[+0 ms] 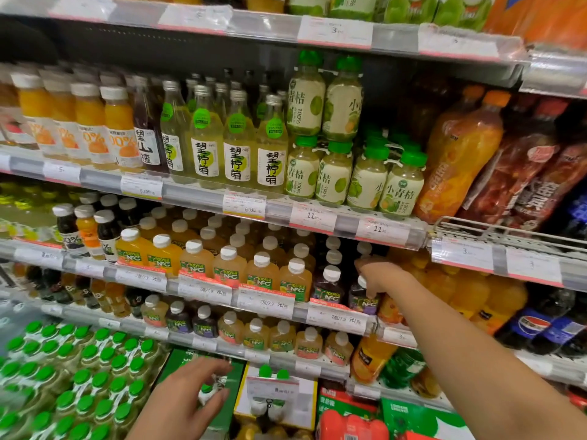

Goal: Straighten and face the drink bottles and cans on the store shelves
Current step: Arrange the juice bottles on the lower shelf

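My right hand reaches into the third shelf and grips the top of a dark purple NFC juice bottle at the right end of its row. Beside it stands another purple NFC bottle, then a row of orange NFC bottles with white caps. My left hand hovers low over the bottom display with its fingers loosely curled; a small green-capped bottle lies at its fingers, and whether the hand holds it is unclear.
Lemon drink glass bottles and green-capped lime juice bottles fill the second shelf. Large orange soda bottles lean at the right. Packs of green-capped bottles crowd the bottom left. Price-tag rails edge every shelf.
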